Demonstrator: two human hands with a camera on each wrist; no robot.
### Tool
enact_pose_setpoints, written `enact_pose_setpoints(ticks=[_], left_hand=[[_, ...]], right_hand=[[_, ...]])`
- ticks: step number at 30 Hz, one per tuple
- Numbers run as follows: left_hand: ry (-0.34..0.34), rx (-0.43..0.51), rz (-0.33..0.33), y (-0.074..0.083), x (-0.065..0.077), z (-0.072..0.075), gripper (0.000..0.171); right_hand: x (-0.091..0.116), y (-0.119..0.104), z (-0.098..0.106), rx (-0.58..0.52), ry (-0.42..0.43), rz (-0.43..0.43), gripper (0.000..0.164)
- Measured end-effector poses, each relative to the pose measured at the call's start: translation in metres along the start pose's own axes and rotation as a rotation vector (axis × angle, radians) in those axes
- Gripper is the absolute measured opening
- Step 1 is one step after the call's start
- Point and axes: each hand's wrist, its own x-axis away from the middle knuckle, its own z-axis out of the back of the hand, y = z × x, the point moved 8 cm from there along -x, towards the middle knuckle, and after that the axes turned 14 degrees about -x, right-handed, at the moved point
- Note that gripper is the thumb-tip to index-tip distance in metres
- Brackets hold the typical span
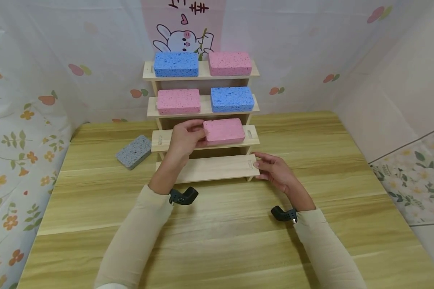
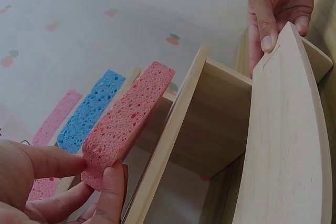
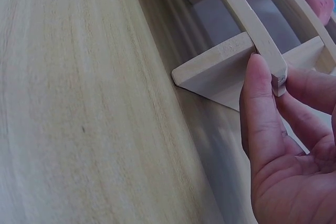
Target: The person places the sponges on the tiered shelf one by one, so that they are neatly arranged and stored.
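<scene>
A stepped wooden rack (image 1: 209, 168) with several shelves stands at the back of the table. My left hand (image 1: 184, 138) pinches a pink sponge (image 1: 225, 131) by its left end, at the second shelf from the bottom. In the left wrist view, thumb and fingers grip the near end of that pink sponge (image 2: 128, 114). My right hand (image 1: 275, 170) holds the right end of the lowest shelf. The right wrist view shows its thumb and fingers (image 3: 262, 108) on both faces of the shelf end (image 3: 270, 61).
On the top shelf sit a blue sponge (image 1: 176, 65) and a pink one (image 1: 230, 64). Below them lie another pink sponge (image 1: 179, 102) and another blue one (image 1: 232, 99). A grey sponge (image 1: 134, 152) lies on the wooden table (image 1: 217, 241), left of the rack.
</scene>
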Motion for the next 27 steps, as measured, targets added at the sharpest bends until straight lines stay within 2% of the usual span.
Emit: enact_pose_setpoints(ticks=[8,17,27], left_hand=[[-0.004,0.014,-0.018,0.002,-0.003,-0.006,0.037],[-0.002,-0.066,-0.025,0.005,-0.005,-0.016,0.038],[-0.006,-0.100,-0.053,0.005,-0.009,-0.024,0.036]], right_hand=[[-0.001,0.001,0.002,-0.010,0.012,-0.002,0.055],[-0.001,0.001,-0.001,-0.003,-0.003,-0.004,0.055],[-0.001,0.001,0.000,-0.006,0.002,-0.002,0.052]])
